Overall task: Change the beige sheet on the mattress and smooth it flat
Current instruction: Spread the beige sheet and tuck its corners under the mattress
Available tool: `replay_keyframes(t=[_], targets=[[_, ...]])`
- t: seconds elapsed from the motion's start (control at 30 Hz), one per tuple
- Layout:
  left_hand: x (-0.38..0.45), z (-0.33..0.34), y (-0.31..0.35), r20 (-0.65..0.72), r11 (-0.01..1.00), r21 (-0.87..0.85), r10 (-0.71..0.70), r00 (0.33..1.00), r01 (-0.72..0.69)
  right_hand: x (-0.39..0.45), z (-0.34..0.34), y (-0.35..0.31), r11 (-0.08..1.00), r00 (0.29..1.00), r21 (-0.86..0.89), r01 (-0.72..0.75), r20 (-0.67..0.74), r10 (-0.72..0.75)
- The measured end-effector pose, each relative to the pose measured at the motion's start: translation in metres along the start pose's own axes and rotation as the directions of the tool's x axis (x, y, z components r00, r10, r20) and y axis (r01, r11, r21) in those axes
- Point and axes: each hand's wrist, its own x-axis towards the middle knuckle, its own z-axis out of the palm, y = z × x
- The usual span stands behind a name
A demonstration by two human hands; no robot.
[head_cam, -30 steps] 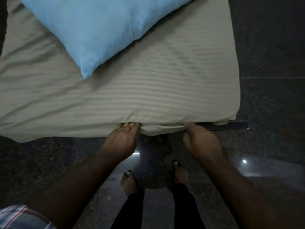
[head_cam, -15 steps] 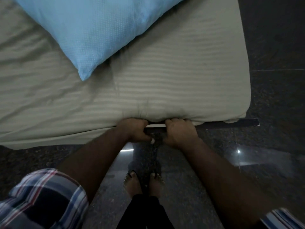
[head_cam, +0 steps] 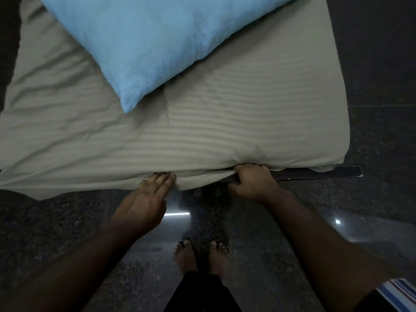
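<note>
Both hands have parted since a moment ago: the left hand (head_cam: 144,203) now lies flat-fingered against the beige sheet (head_cam: 225,136) hanging off the mattress's near edge, while the right hand (head_cam: 252,183) grips that edge (lifting it, I judge), so tucking is underway.

We see the mattress (head_cam: 333,161) on the dark floor (head_cam: 371,221), a beige sheet (head_cam: 247,122) over it, a blue pillow (head_cam: 157,41) beyond our grip.
</note>
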Motion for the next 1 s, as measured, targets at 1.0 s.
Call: replay_keyframes(t=[1.0], targets=[[-0.041, -0.007, -0.126, -0.03, 0.997, -0.015, 0.076, 0.997, -0.077, 0.007, 0.011, -0.112, 0.992, 0.989, 0.06, -0.111, -0.09, 0.116]])
